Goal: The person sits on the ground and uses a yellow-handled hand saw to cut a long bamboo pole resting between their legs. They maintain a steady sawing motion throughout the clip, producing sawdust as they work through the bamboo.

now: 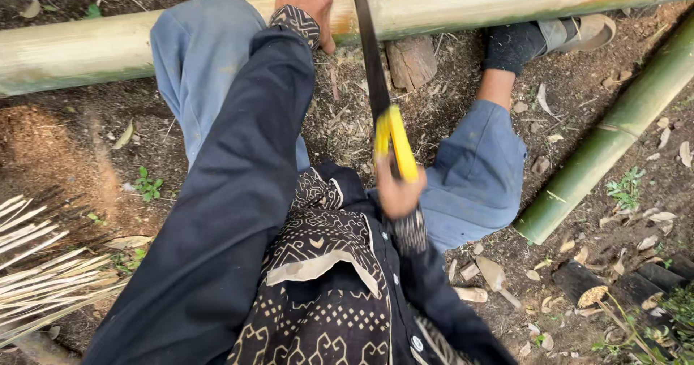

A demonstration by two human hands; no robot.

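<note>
Two hands, both busy: your left hand (pixel 309 7) is pressed down on the pale bamboo pole (pixel 463 2), fingers curled over its top, and your right hand (pixel 396 190) has its fingers wrapped tight round the yellow handle (pixel 394 142) of the saw (pixel 370 54). That blade runs straight away from you, long axis near vertical in the head view, tip out past the pole and crossing it almost square. The pole lies left to right across a wooden block (pixel 410 60), your foot (pixel 560 36) braced at its far end. Watch the gap: your left thumb sits just beside the blade, so a jump out of the cut could catch it. If the pole rolls on that block, I'd expect the blade to bind.
</note>
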